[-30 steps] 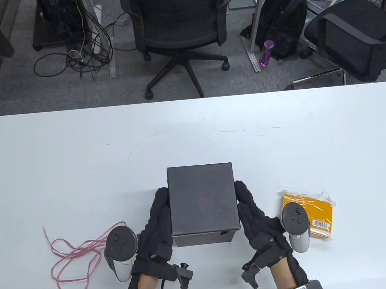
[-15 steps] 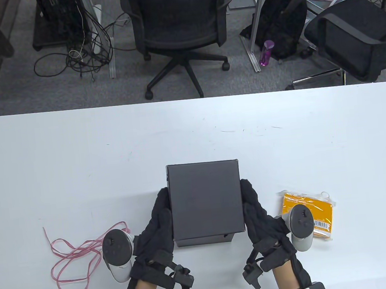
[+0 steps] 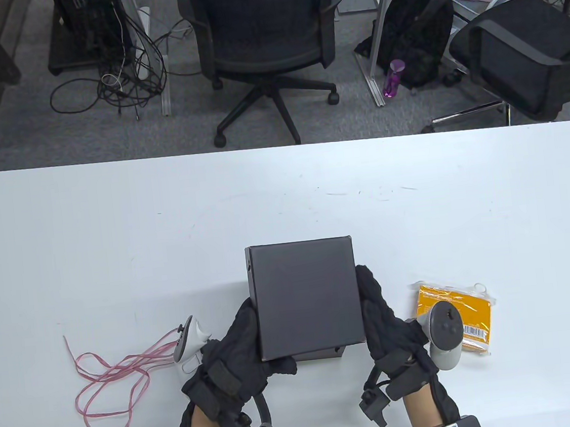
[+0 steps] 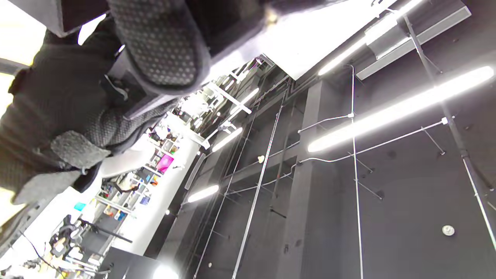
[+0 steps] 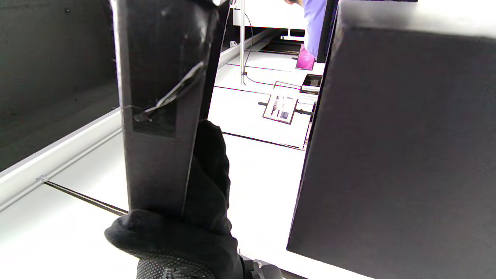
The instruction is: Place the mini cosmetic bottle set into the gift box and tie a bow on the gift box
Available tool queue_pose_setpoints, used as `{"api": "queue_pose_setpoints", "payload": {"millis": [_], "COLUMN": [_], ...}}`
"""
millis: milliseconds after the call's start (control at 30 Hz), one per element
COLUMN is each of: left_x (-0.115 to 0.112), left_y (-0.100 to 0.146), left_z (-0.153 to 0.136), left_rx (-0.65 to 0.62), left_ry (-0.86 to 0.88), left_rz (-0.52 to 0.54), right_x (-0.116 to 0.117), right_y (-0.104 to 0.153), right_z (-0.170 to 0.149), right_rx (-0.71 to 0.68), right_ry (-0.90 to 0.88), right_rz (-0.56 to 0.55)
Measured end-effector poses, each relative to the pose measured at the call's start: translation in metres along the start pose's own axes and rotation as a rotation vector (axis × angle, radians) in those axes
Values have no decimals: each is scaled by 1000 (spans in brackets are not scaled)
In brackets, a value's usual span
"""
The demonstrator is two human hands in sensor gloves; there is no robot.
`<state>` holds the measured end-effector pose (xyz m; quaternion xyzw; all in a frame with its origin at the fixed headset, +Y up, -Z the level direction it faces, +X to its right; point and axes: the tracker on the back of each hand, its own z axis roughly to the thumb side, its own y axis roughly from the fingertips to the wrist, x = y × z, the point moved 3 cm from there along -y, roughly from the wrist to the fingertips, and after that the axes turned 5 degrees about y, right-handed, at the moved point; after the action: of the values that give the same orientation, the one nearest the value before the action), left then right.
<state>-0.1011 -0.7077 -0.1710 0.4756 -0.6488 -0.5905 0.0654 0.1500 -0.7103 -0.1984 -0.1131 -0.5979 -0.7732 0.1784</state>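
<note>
In the table view the black gift box lid (image 3: 304,298) is lifted a little above its base (image 3: 325,354), which shows only as a dark strip under the lid's near edge. My left hand (image 3: 251,349) grips the lid's near left corner, with its thumb curled over the near edge. My right hand (image 3: 376,310) lies with straight fingers against the lid's right side. The right wrist view, turned on its side, shows the lid (image 5: 162,97) edge-on, apart from the base (image 5: 395,155). An orange packet (image 3: 471,313) lies right of the box, partly behind the right tracker.
A loose pink ribbon (image 3: 109,384) lies coiled on the white table (image 3: 115,241) to the left of my left hand. Office chairs and a backpack stand beyond the table's far edge. The left wrist view points up at ceiling lights past gloved fingers (image 4: 155,46).
The lid has come up off the base and now covers most of it. My left hand has rolled inward and its thumb has hooked over the lid's near edge. My right hand has barely moved.
</note>
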Motion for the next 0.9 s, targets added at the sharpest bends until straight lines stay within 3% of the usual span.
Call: {"api": "queue_pose_setpoints", "payload": {"millis": [400, 567, 700, 900], "left_x": [9, 8, 9, 12], "left_y": [2, 3, 10, 33], "left_z": [9, 17, 43, 90], "left_rx": [-9, -65, -187, -339], "left_ry": [-110, -154, -332, -764], "left_rz": [124, 113, 130, 282], "right_x": [-3, -10, -26, -46], "right_y": [0, 3, 8, 13], "right_z": [3, 8, 4, -9], "right_rx": [-13, -34, -14, 47], "right_ry": [2, 76, 120, 205], "right_rz": [-30, -75, -171, -275]}}
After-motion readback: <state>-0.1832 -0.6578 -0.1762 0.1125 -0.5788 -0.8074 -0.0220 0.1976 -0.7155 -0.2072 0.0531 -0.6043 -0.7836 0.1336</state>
